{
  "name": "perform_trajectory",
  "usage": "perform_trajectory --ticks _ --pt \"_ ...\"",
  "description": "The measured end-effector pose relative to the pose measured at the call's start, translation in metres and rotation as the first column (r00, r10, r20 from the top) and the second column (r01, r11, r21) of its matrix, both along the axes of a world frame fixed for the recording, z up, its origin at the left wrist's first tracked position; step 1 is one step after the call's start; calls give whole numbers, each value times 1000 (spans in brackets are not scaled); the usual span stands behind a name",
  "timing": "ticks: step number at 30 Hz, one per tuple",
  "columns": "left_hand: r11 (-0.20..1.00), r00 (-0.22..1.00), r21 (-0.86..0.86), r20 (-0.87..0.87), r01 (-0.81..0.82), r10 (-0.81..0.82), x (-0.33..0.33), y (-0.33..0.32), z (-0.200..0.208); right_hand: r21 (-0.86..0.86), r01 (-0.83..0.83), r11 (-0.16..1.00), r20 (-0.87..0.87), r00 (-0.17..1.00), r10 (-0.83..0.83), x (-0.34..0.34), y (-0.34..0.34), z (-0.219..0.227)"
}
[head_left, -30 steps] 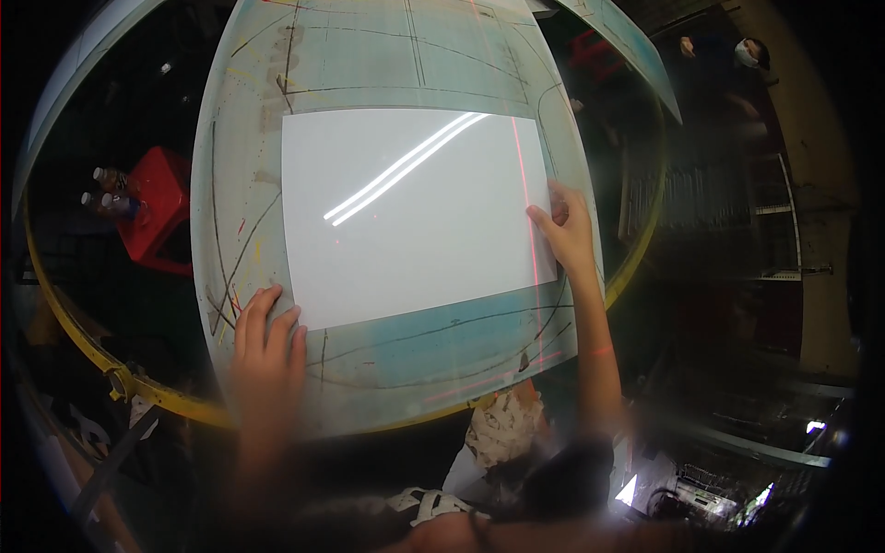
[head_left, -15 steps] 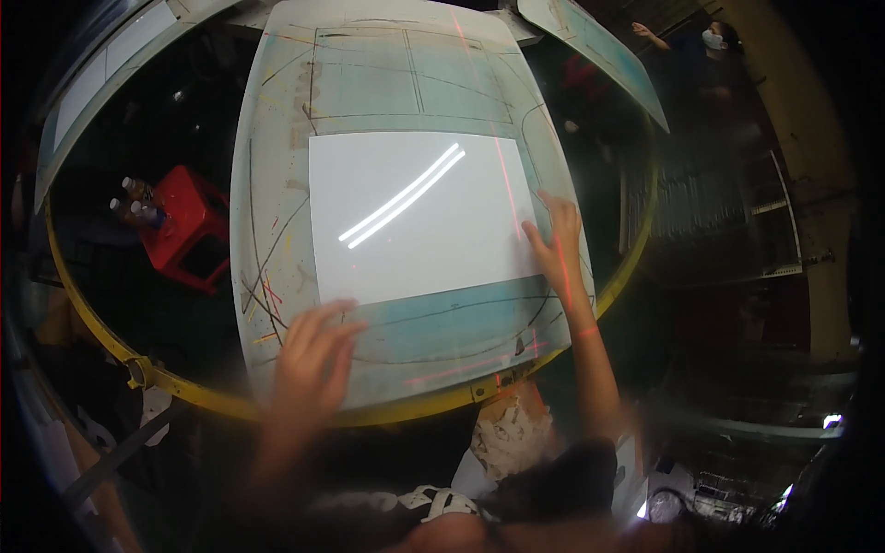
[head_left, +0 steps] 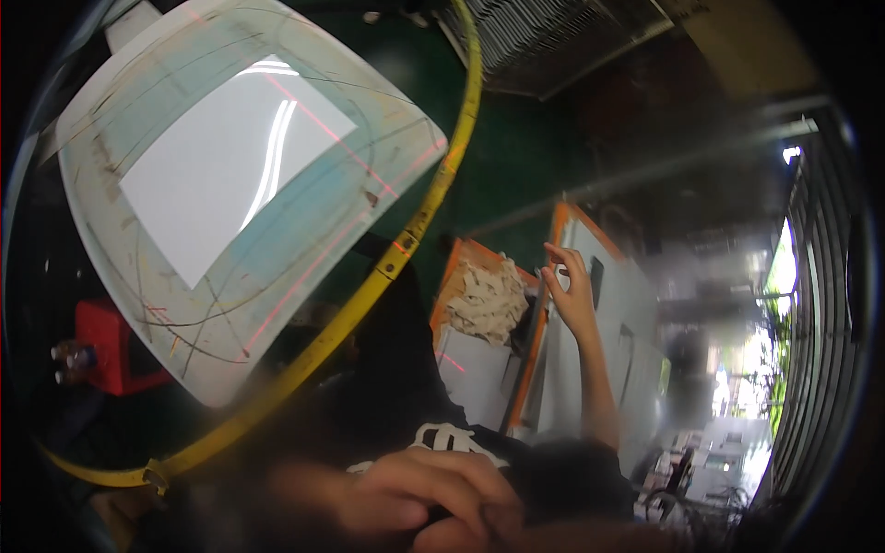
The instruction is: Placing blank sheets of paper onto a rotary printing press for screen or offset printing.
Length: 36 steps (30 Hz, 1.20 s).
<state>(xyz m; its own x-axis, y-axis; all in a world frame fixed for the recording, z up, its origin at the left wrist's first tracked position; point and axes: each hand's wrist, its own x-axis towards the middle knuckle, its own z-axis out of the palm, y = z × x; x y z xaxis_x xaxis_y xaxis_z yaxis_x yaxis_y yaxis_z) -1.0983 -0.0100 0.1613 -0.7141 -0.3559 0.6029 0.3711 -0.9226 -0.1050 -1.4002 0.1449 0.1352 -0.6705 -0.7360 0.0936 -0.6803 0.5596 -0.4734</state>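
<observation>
My left hand [head_left: 429, 488] is close to my body at the lower edge, its fingers curled in; whatever may be inside them is hidden. My right hand [head_left: 573, 293] is raised at the right, thumb and fingers bent but apart, with nothing visible between them. Beneath and around it is a grey-white surface with an orange edge [head_left: 537, 369]. Left of that hand, a bundle of pale cloth or gloves [head_left: 489, 300] lies in an orange-rimmed box. A glossy white sheet [head_left: 212, 170] lies flat on the marked, pale-green board [head_left: 304, 235], touched by neither hand.
A yellow curved rail [head_left: 346, 323] runs round the board, between it and me. A red stool [head_left: 111, 346] with bottles [head_left: 74, 359] stands at the left. Metal racks [head_left: 553, 37] are at the far side. Red laser lines cross the board and sheet.
My view has turned right, so the board now sits at the upper left. Both hands have left the white sheet: the left came to my body, the right moved over the grey-white surface.
</observation>
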Motion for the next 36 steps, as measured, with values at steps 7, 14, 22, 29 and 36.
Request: perform_trajectory --ticks 7,14,22,29,36 --pt "979 983 -93 58 180 -176 -9 38 19 109 232 966 128 961 -246 13 104 -17" --pt "980 977 -126 162 157 -136 1 46 28 92 66 994 -44 997 -62 11 116 -55" --pt "983 972 -159 229 89 -51 6 44 34 34 174 984 84 981 -177 8 122 -54" --pt "987 988 -133 139 90 -71 -13 59 8 -18 278 960 116 955 -274 0 129 -67" --pt "970 986 -179 46 168 -162 -15 63 4 -68 244 968 135 963 -233 6 131 -65"
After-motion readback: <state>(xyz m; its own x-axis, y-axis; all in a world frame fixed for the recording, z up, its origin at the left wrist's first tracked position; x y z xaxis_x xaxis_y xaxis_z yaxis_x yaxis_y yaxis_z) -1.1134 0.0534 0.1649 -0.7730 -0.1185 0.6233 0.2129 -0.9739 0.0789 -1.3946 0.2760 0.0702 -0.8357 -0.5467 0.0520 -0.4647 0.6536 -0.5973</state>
